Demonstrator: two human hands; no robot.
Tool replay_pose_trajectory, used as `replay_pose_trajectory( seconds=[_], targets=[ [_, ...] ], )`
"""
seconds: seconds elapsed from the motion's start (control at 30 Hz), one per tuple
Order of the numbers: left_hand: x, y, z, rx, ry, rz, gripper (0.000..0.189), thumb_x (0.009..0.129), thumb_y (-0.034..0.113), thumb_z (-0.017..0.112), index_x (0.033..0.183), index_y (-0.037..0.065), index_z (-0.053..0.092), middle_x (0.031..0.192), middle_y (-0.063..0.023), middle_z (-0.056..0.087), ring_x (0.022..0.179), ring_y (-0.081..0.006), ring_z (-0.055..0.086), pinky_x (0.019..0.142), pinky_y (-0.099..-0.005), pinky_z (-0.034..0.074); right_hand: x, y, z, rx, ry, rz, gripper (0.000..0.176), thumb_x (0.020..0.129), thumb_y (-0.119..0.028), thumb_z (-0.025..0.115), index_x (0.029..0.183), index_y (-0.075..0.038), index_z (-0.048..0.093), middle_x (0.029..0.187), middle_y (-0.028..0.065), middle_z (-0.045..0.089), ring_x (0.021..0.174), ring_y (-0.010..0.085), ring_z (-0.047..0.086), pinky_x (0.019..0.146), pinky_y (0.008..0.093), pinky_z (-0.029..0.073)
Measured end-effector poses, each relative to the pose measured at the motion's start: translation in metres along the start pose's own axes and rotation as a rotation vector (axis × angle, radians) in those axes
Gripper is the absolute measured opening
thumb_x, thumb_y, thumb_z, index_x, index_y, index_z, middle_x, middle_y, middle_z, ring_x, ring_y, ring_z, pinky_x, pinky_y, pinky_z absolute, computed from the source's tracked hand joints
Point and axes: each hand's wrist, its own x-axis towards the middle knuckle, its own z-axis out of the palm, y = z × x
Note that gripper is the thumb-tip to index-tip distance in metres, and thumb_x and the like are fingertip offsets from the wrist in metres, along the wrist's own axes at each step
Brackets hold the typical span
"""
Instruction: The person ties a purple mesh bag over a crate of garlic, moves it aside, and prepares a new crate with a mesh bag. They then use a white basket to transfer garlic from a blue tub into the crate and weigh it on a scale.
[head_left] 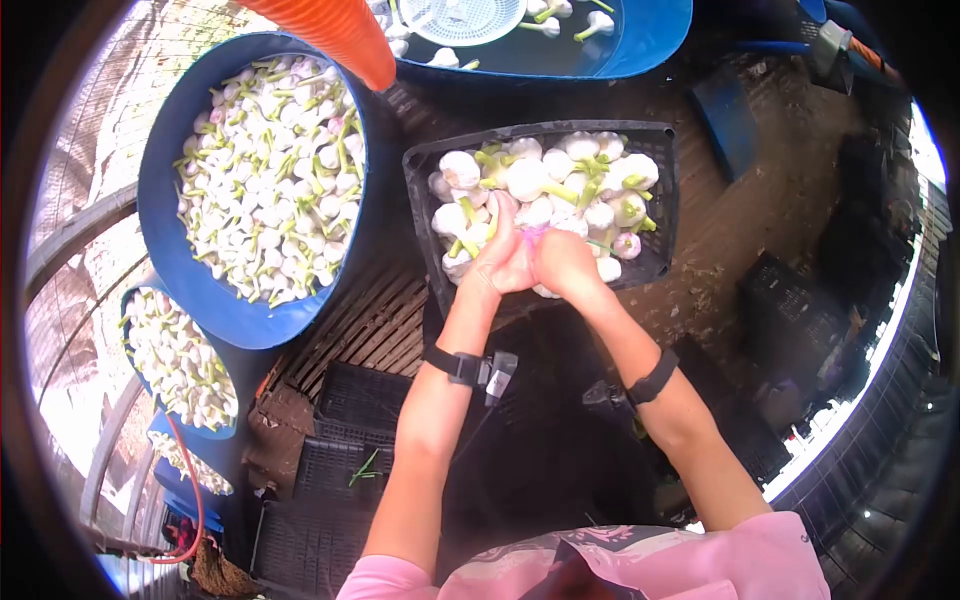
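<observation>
Both hands meet over a black plastic crate (415, 210) filled with white garlic bulbs (525, 180) with short green stems. My left hand (508, 258) is turned palm up, thumb stretched out, its other fingers curled against a pinkish garlic bulb (535, 236). Closed with its knuckles upward, my right hand (566, 260) presses against the same bulb from the right. Most of that bulb is hidden between the hands, and glare washes out its outline. A purple-tinged bulb (627, 246) lies in the crate to the right of my right hand.
A big blue tub (165, 190) full of garlic stands left, with smaller garlic-filled containers (180, 360) below it. Behind the crate is a blue water basin (655, 40) with a white strainer (465, 20). An orange hose (340, 40) hangs between them. Black crates (345, 465) sit at lower left.
</observation>
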Motion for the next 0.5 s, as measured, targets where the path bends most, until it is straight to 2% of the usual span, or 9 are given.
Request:
replay_pose_trajectory(
  seconds=[0.1,0.13,0.17,0.2,0.23,0.3,0.4,0.47,0.5],
  targets=[
    [0.005,0.006,0.024,0.14,0.048,0.015,0.115,0.064,0.085,0.033,0.12,-0.015,0.044,0.126,-0.0294,0.045,0.114,-0.0336,0.05,0.1,-0.0418,0.038,-0.006,-0.018,0.0,-0.143,0.056,-0.002,0.021,0.077,-0.015,0.054,0.079,0.004,0.063,0.07,0.0233,0.063,0.071,0.0346,0.065,0.065,0.0454,0.051],
    [0.007,0.007,0.026,0.186,0.07,-0.01,0.099,0.071,0.075,0.039,0.116,-0.013,0.048,0.117,-0.0258,0.051,0.107,-0.031,0.054,0.095,-0.0403,0.042,-0.009,-0.023,0.003,-0.253,0.091,0.012,0.019,0.076,-0.014,0.055,0.079,0.004,0.062,0.069,0.0222,0.064,0.069,0.0334,0.066,0.063,0.0447,0.051],
    [0.007,0.006,0.027,0.226,0.095,-0.034,0.084,0.077,0.066,0.046,0.112,-0.011,0.051,0.108,-0.0223,0.057,0.101,-0.0284,0.057,0.091,-0.0388,0.045,-0.009,-0.022,0.01,-0.279,0.103,-0.022,0.017,0.075,-0.012,0.055,0.078,0.004,0.061,0.068,0.0201,0.064,0.065,0.0306,0.066,0.058,0.0411,0.052],
    [0.007,0.005,0.027,0.273,0.118,-0.059,0.069,0.084,0.056,0.052,0.108,-0.009,0.055,0.099,-0.0187,0.063,0.094,-0.0258,0.061,0.086,-0.0373,0.048,-0.01,-0.021,0.016,-0.273,0.098,-0.017,0.017,0.075,-0.012,0.055,0.078,0.004,0.061,0.068,0.0201,0.064,0.065,0.0306,0.066,0.058,0.0411,0.052],
    [0.006,0.005,0.032,0.355,0.177,-0.007,0.053,0.087,0.042,0.057,0.104,-0.008,0.057,0.1,-0.0191,0.063,0.093,-0.0255,0.061,0.086,-0.0355,0.049,-0.009,-0.021,0.019,-0.28,0.115,-0.019,0.016,0.076,-0.011,0.054,0.077,0.004,0.06,0.067,0.0195,0.064,0.065,0.0299,0.066,0.057,0.0396,0.053],
    [0.009,0.003,0.027,0.335,0.194,-0.004,0.047,0.088,0.039,0.057,0.101,-0.007,0.057,0.1,-0.0196,0.063,0.092,-0.0255,0.061,0.086,-0.0359,0.049,-0.008,-0.018,0.021,-0.291,0.135,-0.012,0.015,0.077,-0.01,0.053,0.077,0.004,0.06,0.066,0.0189,0.064,0.064,0.0292,0.067,0.055,0.0381,0.053],
    [0.016,-0.004,0.02,0.299,0.223,0.049,0.038,0.089,0.033,0.057,0.095,-0.005,0.057,0.101,-0.0209,0.062,0.091,-0.0269,0.062,0.085,-0.0371,0.049,-0.012,-0.016,0.016,-0.204,0.122,0.054,0.015,0.078,-0.009,0.052,0.079,0.005,0.059,0.064,0.0169,0.063,0.062,0.0315,0.065,0.057,0.0413,0.052],
    [0.018,-0.004,0.018,0.297,0.24,0.081,0.035,0.09,0.032,0.056,0.092,-0.003,0.056,0.101,-0.0217,0.062,0.092,-0.0282,0.061,0.084,-0.038,0.05,-0.015,-0.014,0.007,-0.075,-0.005,0.087,0.017,0.08,-0.01,0.053,0.088,0.005,0.057,0.074,0.0214,0.064,0.067,0.0352,0.065,0.061,0.0434,0.052],
    [0.017,-0.002,0.022,0.338,0.247,0.065,0.033,0.089,0.031,0.057,0.092,-0.003,0.056,0.103,-0.0224,0.061,0.093,-0.03,0.061,0.085,-0.0392,0.05,-0.021,-0.011,0.007,-0.068,-0.005,0.09,0.017,0.08,-0.01,0.053,0.088,0.005,0.057,0.074,0.0214,0.064,0.067,0.0352,0.065,0.061,0.0434,0.052]
  ],
)
